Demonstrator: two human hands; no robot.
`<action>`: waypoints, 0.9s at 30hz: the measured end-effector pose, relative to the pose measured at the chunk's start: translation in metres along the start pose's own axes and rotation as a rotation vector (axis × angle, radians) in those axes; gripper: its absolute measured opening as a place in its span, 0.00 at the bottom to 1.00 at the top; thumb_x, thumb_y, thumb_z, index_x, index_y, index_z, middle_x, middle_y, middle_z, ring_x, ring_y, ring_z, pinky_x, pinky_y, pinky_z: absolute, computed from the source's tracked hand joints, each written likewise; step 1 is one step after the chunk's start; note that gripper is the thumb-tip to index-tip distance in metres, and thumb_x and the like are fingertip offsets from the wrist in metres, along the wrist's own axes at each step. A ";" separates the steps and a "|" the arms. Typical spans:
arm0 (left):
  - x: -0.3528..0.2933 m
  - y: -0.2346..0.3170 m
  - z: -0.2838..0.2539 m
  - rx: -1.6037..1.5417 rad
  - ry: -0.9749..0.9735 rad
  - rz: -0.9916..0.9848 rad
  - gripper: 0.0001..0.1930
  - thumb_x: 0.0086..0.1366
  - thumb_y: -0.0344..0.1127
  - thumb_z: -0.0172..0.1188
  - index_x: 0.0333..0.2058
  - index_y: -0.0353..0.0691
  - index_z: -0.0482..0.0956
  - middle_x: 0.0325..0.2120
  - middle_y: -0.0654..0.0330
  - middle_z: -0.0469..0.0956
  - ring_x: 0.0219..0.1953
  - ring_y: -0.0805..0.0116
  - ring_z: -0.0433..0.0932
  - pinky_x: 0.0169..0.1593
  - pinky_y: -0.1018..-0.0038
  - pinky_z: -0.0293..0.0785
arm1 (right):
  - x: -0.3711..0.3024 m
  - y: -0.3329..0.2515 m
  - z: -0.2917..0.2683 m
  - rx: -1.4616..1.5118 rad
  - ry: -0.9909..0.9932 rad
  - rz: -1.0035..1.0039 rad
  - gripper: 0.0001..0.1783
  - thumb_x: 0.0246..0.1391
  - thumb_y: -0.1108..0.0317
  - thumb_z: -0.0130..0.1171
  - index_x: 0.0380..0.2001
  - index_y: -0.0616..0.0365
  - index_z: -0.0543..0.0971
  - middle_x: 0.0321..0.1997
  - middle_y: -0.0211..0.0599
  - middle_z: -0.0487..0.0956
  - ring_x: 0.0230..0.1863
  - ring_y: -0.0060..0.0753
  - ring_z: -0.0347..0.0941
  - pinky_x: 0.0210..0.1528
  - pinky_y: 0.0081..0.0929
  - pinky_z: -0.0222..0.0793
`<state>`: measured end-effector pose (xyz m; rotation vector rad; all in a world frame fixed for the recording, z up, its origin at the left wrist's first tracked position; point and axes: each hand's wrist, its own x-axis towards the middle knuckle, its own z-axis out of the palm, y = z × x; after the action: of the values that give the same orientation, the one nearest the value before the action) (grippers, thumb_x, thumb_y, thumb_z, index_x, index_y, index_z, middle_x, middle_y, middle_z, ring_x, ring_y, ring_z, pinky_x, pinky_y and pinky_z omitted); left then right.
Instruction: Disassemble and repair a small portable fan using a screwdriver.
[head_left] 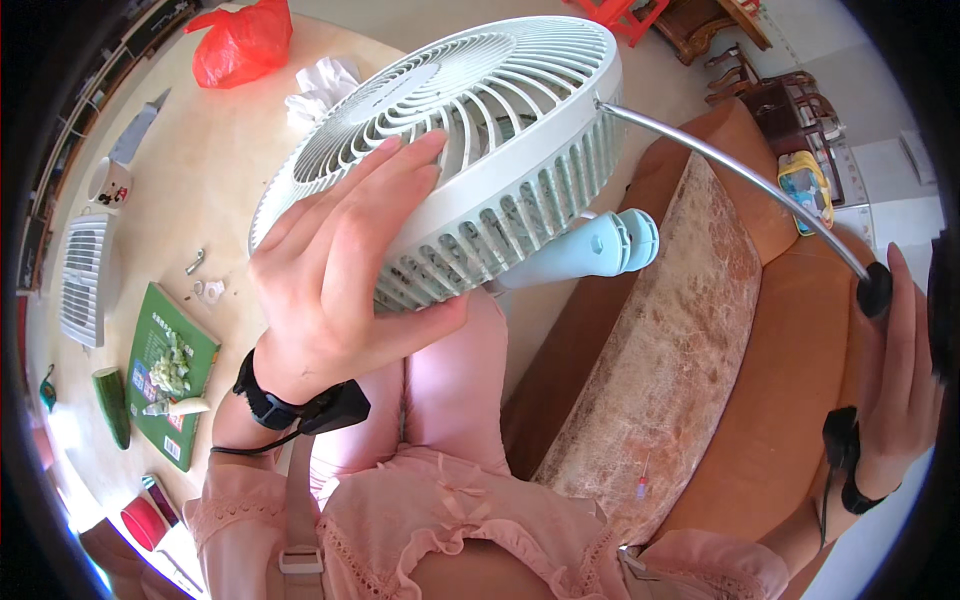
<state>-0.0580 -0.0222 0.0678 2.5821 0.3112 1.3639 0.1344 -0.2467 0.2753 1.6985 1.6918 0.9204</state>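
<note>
A white fan (520, 190) with a round slatted grille and a pale blue neck (575, 248) is tilted in the air above my lap. My left hand (345, 250) grips its near rim, fingers over the grille and thumb along the side underneath. In my right hand (900, 370), at the far right, is a screwdriver (740, 155) with a long metal shaft and a black handle. Its shaft looks curved in this view, and the tip meets the fan's right edge. The fingers hide most of the handle.
The table (215, 170) at left carries a red plastic bag (243, 45), crumpled white tissue (322, 88), a mug (110, 183), a white slatted panel (85, 280), a green book (190, 335) with chopped vegetable and a cucumber (112, 405). On the right stands a brown sofa (780, 400) with a worn patch.
</note>
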 end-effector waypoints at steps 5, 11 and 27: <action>0.000 -0.004 0.001 -0.003 0.000 0.006 0.35 0.32 0.33 0.71 0.43 0.33 0.68 0.41 0.46 0.76 0.34 0.59 0.80 0.35 0.74 0.74 | 0.007 0.009 -0.005 0.227 -0.307 0.189 0.20 0.54 0.72 0.51 0.50 0.66 0.68 0.39 0.40 0.75 0.38 0.34 0.71 0.44 0.25 0.65; 0.002 -0.007 0.004 -0.011 0.004 0.011 0.36 0.32 0.34 0.72 0.44 0.33 0.68 0.42 0.45 0.76 0.37 0.57 0.79 0.38 0.72 0.74 | 0.011 0.012 -0.006 0.324 -0.287 0.407 0.21 0.57 0.60 0.46 0.49 0.63 0.68 0.43 0.44 0.70 0.46 0.33 0.66 0.52 0.32 0.58; -0.007 0.002 0.010 0.017 0.086 -0.067 0.37 0.34 0.35 0.72 0.46 0.33 0.68 0.44 0.52 0.76 0.41 0.59 0.78 0.45 0.71 0.74 | -0.009 0.025 0.080 1.472 -0.290 0.616 0.17 0.59 0.56 0.49 0.43 0.57 0.71 0.17 0.18 0.66 0.14 0.08 0.59 0.16 0.07 0.51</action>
<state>-0.0536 -0.0265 0.0577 2.5068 0.4205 1.4567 0.2135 -0.2508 0.2462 3.1317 1.6755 -0.6810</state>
